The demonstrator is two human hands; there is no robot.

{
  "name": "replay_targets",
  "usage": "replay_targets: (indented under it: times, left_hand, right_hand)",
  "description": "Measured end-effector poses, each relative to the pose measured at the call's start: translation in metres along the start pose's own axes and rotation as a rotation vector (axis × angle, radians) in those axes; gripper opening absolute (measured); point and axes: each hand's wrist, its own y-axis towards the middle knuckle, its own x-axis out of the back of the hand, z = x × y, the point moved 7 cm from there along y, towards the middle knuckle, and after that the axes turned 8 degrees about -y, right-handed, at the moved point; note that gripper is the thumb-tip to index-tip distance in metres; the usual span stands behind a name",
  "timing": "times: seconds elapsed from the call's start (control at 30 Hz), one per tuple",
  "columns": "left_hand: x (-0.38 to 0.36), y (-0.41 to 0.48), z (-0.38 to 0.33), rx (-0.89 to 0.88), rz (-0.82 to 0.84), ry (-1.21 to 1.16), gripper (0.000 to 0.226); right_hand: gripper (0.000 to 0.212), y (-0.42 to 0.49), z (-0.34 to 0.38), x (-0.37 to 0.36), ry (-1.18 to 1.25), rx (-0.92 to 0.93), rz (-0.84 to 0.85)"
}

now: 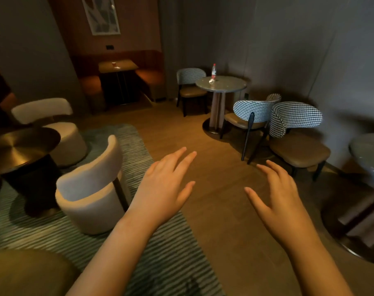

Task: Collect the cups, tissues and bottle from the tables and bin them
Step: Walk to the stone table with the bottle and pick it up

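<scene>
Hovering palm-down over the wooden floor (213,146): left hand (162,184) and right hand (278,195), both released, fingers straight and spread, grasping nothing. Left hand above the edge of the striped rug (171,253), right hand apart from it, over bare boards.

Well ahead, round grey worktop (228,86) on a pedestal, carrying a clear bottle (213,71) with red cap and label, upright, toward the far rim. Crumpled white tissue (211,81) just beside the bottle's base. Houndstooth chairs (295,116) set around that worktop.

Further back, in the left alcove, rectangular wooden worktop (126,66) between orange seats (149,75), bearing a small cup (113,64), upright; something pale just right of the cup, too small to tell.

Near left: cream tub chairs (90,186) beside a dark round worktop with brass-toned top (21,144). Second grey round worktop (367,150) at the right edge, partly cut off.
</scene>
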Motion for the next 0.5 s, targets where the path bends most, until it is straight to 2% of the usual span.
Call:
replay_targets:
  times: [0.2,0.5]
  left_hand:
    - [-0.039,0.129,0.078,0.071,0.021,-0.022,0.062]
    - [-0.111,0.282,0.223,0.183,0.007,-0.064,0.060]
  right_hand:
    - [0.062,0.165,-0.003,-0.057,0.005,0.059,0.052]
    - [0.063,0.361,0.003,-0.180,-0.008,0.130,0.112]
